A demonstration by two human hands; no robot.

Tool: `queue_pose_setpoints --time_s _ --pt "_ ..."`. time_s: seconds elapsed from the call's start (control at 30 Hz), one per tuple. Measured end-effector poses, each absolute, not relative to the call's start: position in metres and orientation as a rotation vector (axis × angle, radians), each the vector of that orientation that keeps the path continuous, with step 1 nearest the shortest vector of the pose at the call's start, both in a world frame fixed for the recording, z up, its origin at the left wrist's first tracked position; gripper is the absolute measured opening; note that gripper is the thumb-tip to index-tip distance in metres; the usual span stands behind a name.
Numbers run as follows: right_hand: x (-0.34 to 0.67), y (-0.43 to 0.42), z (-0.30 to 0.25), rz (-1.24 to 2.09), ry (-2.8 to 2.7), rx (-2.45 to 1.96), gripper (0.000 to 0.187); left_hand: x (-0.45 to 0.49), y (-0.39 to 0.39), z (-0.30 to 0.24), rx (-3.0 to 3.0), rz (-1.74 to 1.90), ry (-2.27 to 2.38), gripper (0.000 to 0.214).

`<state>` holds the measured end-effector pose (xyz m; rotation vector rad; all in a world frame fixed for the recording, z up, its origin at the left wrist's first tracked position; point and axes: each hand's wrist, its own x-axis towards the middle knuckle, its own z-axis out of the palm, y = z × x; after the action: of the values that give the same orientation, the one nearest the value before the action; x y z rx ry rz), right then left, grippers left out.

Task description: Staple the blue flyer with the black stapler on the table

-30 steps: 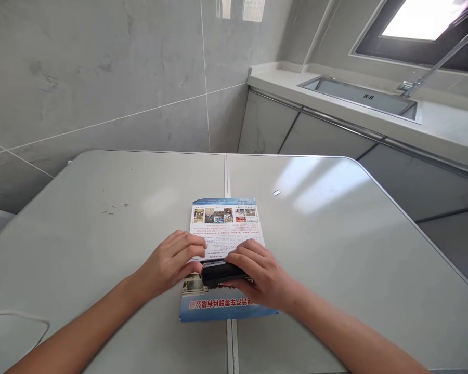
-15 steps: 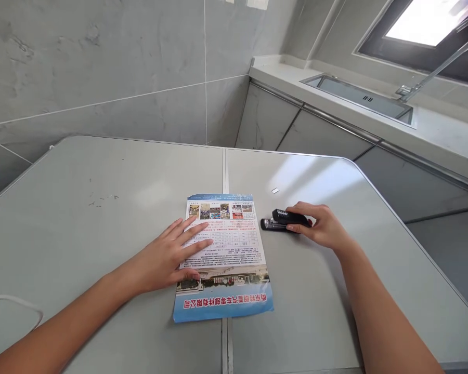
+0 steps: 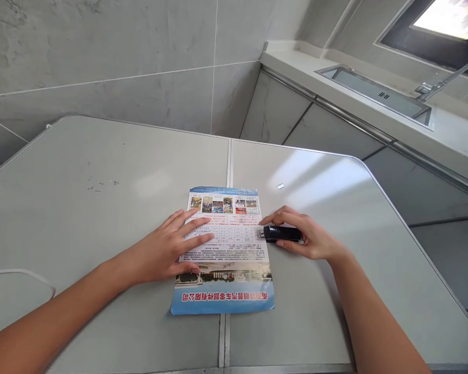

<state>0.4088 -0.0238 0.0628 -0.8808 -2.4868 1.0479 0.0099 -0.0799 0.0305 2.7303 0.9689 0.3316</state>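
Note:
A printed flyer [image 3: 226, 254] with blue bands, small photos and red characters lies flat, its print upside down to me. My left hand [image 3: 179, 244] rests open on its left side, fingers spread across the sheet. At the opposite edge, my right hand [image 3: 306, 234] grips a black stapler [image 3: 284, 234] by its sides. The stapler's front end overlaps the flyer's right edge; whether the paper is between its jaws I cannot tell. One finger of my right hand reaches forward beside the stapler to the paper's edge.
The pale folding table [image 3: 113, 218] has a seam down its middle. A small silvery piece [image 3: 280, 186] lies beyond the stapler. On the left is a white cable [image 3: 21, 271]. A counter with a sink [image 3: 378, 96] stands at the back right, against a tiled wall [image 3: 140, 57].
My right hand has brought the stapler left, from beside the flyer to its right edge. The left hand stays spread on the paper. The view has shifted slightly.

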Motion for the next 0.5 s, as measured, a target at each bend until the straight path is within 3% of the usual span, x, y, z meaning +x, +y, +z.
queue_pose_setpoints --time_s 0.37,0.5 --pt "0.407 -0.03 0.065 0.967 -2.584 -0.923 0.021 0.009 -0.079 0.033 2.685 0.39 0.936 0.066" --pt "0.403 -0.035 0.066 0.719 -2.523 -1.2 0.018 0.009 -0.079 0.035 2.685 0.37 0.937 0.067"
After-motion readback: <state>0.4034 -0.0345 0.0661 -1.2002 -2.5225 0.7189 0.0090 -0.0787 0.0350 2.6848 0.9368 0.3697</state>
